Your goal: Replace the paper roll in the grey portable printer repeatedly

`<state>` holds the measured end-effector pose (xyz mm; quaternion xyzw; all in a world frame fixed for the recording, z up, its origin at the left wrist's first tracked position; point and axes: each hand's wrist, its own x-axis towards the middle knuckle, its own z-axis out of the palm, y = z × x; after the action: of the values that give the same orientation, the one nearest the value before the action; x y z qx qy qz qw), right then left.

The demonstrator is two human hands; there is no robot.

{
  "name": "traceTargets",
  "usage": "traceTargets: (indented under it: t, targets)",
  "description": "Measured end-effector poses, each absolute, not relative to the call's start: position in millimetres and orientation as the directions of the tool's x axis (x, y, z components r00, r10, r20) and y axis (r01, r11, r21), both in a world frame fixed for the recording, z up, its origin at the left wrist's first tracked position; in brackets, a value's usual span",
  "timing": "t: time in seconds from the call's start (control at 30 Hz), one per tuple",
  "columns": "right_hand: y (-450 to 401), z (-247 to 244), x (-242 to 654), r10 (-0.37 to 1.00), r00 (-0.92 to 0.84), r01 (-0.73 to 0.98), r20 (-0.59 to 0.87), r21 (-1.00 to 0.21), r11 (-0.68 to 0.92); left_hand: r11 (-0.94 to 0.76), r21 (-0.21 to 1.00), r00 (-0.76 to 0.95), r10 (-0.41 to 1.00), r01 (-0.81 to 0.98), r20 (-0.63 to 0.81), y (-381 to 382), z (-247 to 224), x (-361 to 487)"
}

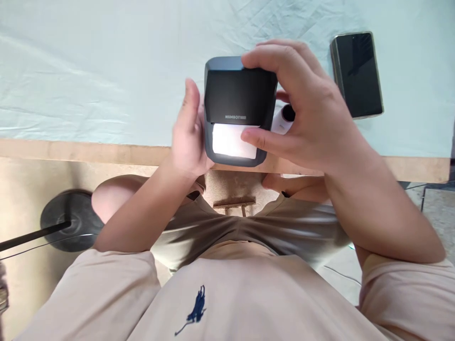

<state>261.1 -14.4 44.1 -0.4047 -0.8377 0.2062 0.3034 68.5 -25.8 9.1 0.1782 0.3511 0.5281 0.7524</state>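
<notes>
A dark label printer point(240, 97) marked NIIMBOT is held up over the table's front edge, with a bright white label or panel point(229, 140) at its lower end. My left hand point(190, 132) supports it from the left side, thumb upright and the other fingers hidden behind it. My right hand point(305, 99) grips it from the right, index finger on the top edge and thumb over the right part of the white area. Behind my right hand's fingers, a white object with a black round end point(287, 112) partly shows.
A dark-screened phone point(359, 73) lies on the pale blue cloth point(106, 71) at the right. The table's wooden edge point(88, 150) runs below it. A round black stand base point(67, 237) is on the floor at the left.
</notes>
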Motion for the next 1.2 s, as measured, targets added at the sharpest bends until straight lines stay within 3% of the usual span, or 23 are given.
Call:
traceTargets:
  t: [0.07, 0.17, 0.37, 0.6, 0.77, 0.87, 1.0, 1.1, 1.2]
  targets:
    - [-15, 46, 262, 0.836, -0.463, 0.565, 0.293, -0.629, 0.534, 0.324, 0.689, 0.187, 0.945, -0.649, -0.268, -24, 5, 67]
    - [-16, 51, 261, 0.840, -0.452, 0.562, 0.300, -0.636, 0.529, 0.291, 0.712, 0.121, 0.952, -0.639, -0.280, -23, 5, 66]
    - [-15, 52, 254, 0.813, -0.475, 0.614, 0.336, -0.536, 0.580, 0.329, 0.649, 0.100, 0.926, -0.686, -0.364, -21, 18, 71]
    - [-11, 47, 255, 0.807, -0.482, 0.642, 0.341, -0.490, 0.590, 0.401, 0.706, 0.131, 0.904, -0.583, -0.406, -20, 18, 69]
    - [-7, 38, 256, 0.725, -0.492, 0.595, 0.481, -0.422, 0.684, 0.399, 0.708, 0.159, 0.910, -0.582, -0.382, -19, 14, 66]
    - [-5, 37, 257, 0.735, -0.510, 0.620, 0.447, -0.401, 0.675, 0.388, 0.719, 0.182, 0.919, -0.577, -0.350, -18, 11, 66]
    - [-5, 43, 258, 0.738, -0.522, 0.565, 0.427, -0.475, 0.674, 0.292, 0.698, 0.170, 0.956, -0.654, -0.241, -21, 12, 69]
    - [-7, 51, 256, 0.766, -0.501, 0.516, 0.403, -0.572, 0.638, 0.304, 0.718, 0.153, 0.951, -0.626, -0.268, -25, 16, 71]
    - [-9, 60, 255, 0.844, -0.412, 0.601, 0.344, -0.594, 0.535, 0.345, 0.752, 0.193, 0.939, -0.562, -0.286, -27, 17, 73]
